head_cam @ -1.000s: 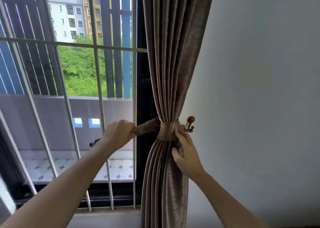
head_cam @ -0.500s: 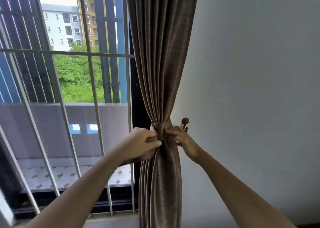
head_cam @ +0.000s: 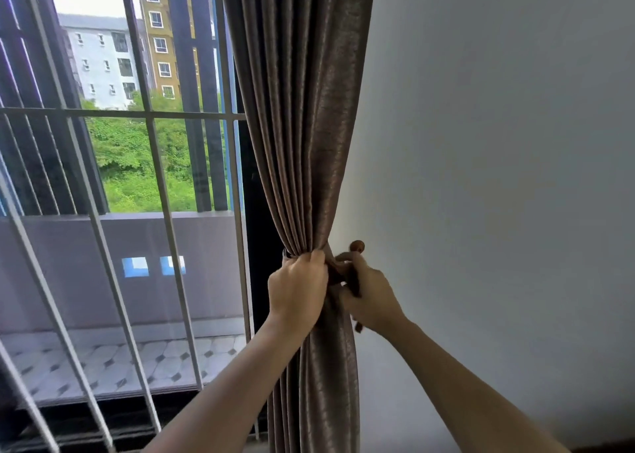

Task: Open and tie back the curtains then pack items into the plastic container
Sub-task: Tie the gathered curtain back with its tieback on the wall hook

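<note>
The curtain (head_cam: 309, 143) looks soft and slippery, best gripped at its gathered waist, where the left hand (head_cam: 297, 287) clenches it; the right hand (head_cam: 372, 299) pinches the tieback (head_cam: 353, 281).

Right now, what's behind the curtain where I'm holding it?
Behind the curtain, only a hook's round wooden knob shows against the wall. The left hand, gripping the curtain, and right hand, holding the tieback, cover the hook's base.
</note>
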